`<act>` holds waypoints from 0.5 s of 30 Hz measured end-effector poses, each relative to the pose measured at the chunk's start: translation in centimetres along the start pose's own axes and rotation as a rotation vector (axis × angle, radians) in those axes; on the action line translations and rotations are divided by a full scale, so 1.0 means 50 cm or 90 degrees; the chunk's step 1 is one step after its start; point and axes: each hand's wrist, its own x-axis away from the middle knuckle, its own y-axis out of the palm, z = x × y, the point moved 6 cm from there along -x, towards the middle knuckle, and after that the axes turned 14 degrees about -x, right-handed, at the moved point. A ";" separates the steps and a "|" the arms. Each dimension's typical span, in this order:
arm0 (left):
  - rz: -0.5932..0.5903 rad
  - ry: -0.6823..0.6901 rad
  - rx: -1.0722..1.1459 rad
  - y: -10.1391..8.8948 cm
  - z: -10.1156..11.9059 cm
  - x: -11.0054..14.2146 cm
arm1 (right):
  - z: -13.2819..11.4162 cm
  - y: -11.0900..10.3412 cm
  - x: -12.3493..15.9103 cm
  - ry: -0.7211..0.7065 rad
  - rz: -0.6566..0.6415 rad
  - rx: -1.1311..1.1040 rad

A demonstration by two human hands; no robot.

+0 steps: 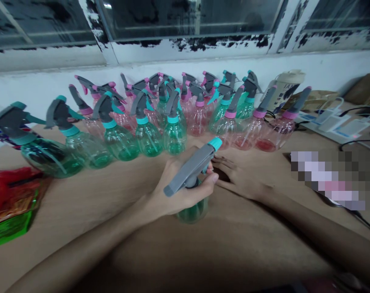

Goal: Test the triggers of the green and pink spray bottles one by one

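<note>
In the middle of the table, my left hand (175,201) is wrapped around the neck of a green spray bottle (192,211). Its grey spray head with a turquoise nozzle points up and to the right, and the thumb and fingers close near the trigger. Part of the bottle's body is hidden behind the hand. My right hand (244,179) rests on the table just to the right, fingers stretched out, holding nothing. Behind both hands stand green spray bottles (175,136) with turquoise collars and pink spray bottles (266,140) with pink collars.
The bottles stand in several rows toward the white wall. A red and green package (12,207) lies at the left edge. On the right are a blurred-out flat object (331,179), a power strip (331,122) with chargers and cables, and a pale printed container (285,89).
</note>
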 end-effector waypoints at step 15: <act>-0.006 0.006 0.087 -0.001 -0.029 0.016 | -0.003 -0.003 0.001 0.017 -0.005 0.022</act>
